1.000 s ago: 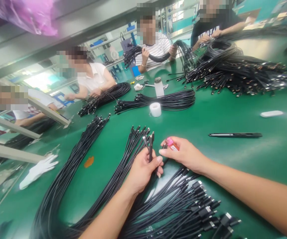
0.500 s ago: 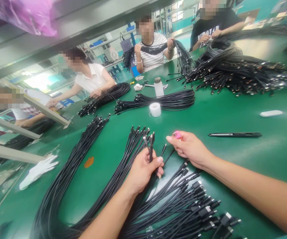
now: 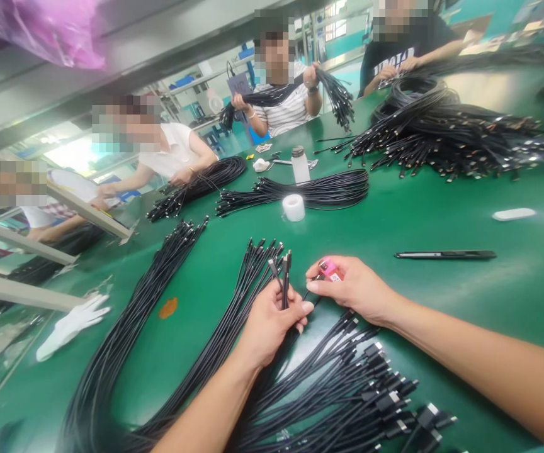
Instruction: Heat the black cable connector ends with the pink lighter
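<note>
My left hand (image 3: 269, 330) pinches several black cables just below their connector ends (image 3: 284, 277), which stick up above my fingers. My right hand (image 3: 352, 289) holds a small pink lighter (image 3: 330, 269) in its fingertips, close beside those ends. Beneath my hands fans a heap of black cables (image 3: 338, 384) with black plugs. A second long bundle of black cables (image 3: 234, 314) runs up to the left of my left hand, and my wrist hides part of it.
The green work table (image 3: 442, 327) holds a white tape roll (image 3: 293, 207), a bottle (image 3: 300, 165), a white glove (image 3: 71, 327), a black pen-like tool (image 3: 444, 255) and more cable bundles (image 3: 442, 141). Several co-workers (image 3: 284, 94) sit across it, handling cables.
My right hand has moved left, bringing the pink lighter close to the cable ends. My left hand has barely moved. The co-worker across the table has raised a cable bundle higher.
</note>
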### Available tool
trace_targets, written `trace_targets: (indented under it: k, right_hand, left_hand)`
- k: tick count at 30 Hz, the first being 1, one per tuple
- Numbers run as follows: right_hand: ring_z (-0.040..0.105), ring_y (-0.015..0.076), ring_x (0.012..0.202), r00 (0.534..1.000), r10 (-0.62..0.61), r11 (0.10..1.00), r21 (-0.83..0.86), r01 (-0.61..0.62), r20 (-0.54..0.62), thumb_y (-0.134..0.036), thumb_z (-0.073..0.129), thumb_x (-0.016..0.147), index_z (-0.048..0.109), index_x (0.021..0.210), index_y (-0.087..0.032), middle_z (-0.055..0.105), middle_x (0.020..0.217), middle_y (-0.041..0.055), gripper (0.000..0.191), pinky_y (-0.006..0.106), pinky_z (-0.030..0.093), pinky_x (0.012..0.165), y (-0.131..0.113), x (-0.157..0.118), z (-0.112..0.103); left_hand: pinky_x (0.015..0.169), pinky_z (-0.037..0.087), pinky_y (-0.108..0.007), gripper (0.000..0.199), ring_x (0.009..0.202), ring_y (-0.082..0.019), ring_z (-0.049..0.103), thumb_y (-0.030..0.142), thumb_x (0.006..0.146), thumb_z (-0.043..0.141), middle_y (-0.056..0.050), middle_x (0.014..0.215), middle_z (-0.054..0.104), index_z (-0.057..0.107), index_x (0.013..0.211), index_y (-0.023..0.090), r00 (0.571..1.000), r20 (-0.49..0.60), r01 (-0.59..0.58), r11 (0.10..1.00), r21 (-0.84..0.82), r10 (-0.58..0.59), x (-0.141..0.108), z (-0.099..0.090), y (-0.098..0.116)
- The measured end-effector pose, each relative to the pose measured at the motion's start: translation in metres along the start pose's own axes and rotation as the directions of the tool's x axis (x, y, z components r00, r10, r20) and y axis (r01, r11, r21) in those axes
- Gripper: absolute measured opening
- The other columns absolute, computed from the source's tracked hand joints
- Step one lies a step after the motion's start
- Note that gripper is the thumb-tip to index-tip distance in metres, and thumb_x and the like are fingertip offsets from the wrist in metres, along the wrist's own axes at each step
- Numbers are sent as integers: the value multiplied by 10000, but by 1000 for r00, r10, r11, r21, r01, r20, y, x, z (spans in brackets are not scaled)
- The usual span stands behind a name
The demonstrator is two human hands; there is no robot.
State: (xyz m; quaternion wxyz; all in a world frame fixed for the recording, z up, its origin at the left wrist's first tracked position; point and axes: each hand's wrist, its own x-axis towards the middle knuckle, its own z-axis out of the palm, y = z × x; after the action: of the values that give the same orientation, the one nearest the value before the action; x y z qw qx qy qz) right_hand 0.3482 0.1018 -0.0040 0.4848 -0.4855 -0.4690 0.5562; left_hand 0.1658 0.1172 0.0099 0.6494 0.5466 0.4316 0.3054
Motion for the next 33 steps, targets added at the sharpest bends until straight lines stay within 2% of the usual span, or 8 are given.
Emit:
trace_targets:
  k: [3, 6, 12, 17, 20, 24, 33]
  right_hand:
    - [271, 66, 460, 1000, 6, 999, 50, -6, 9, -454, 730, 750, 632, 854, -175, 421, 565, -65, 313, 222, 200, 415, 1, 1, 0]
    - [244, 62, 440, 999, 25, 989, 149, -20, -36, -472, 707, 779, 607, 851, -174, 353, 537, -83, 323, 216, 169, 395, 3, 3, -1]
    - [259, 51, 444, 994, 25, 990, 143, -9, -108, -484, 706, 787, 600, 841, -167, 474, 613, -46, 339, 208, 171, 391, 8, 8, -4]
    - [269, 51, 424, 988, 136, 980, 156, -124, -69, -630, 586, 829, 621, 826, -139, 449, 562, -43, 493, 194, 157, 378, 3, 6, -1]
    - [253, 48, 397, 979, 197, 970, 156, -187, -47, -663, 516, 853, 645, 812, -119, 431, 514, -43, 561, 191, 137, 365, 0, 4, -1]
    - [225, 45, 376, 977, 205, 974, 112, -198, -57, -618, 508, 872, 653, 756, -109, 350, 451, -66, 543, 188, 144, 359, -2, 2, -2]
    - [213, 61, 374, 978, 207, 970, 133, -202, -25, -411, 434, 892, 653, 780, -115, 339, 443, -63, 384, 199, 150, 360, -10, 0, -2]
  left_hand:
    - [487, 469, -205, 373, 494, -86, 552, 302, 730, 777, 48, 622, 582, 426, 795, 193, 999, -41, -18, 999, 39, 19, 0, 0, 1]
    - [495, 465, -218, 322, 464, -98, 551, 301, 798, 718, 28, 565, 617, 413, 808, 197, 999, -14, -28, 998, 59, 28, 1, -1, 0]
    - [501, 472, -234, 295, 460, -118, 576, 276, 832, 682, 4, 566, 654, 398, 813, 199, 1000, -12, -25, 1000, 3, 25, 1, -2, -1]
    - [497, 480, -235, 295, 462, -118, 585, 275, 832, 683, 2, 581, 661, 400, 804, 195, 999, -30, -32, 999, -12, 31, 0, -2, 0]
    - [502, 483, -233, 293, 465, -119, 590, 273, 835, 680, 2, 580, 661, 399, 809, 195, 999, -26, -27, 1000, -7, 27, 0, -1, 1]
    - [502, 486, -234, 300, 463, -120, 590, 265, 831, 683, 5, 573, 661, 391, 814, 197, 1000, -21, -21, 1000, -6, 21, 0, -1, 2]
    - [505, 484, -237, 297, 467, -120, 587, 268, 834, 683, -3, 572, 661, 396, 816, 196, 999, -11, -32, 999, 2, 32, 1, -1, 1]
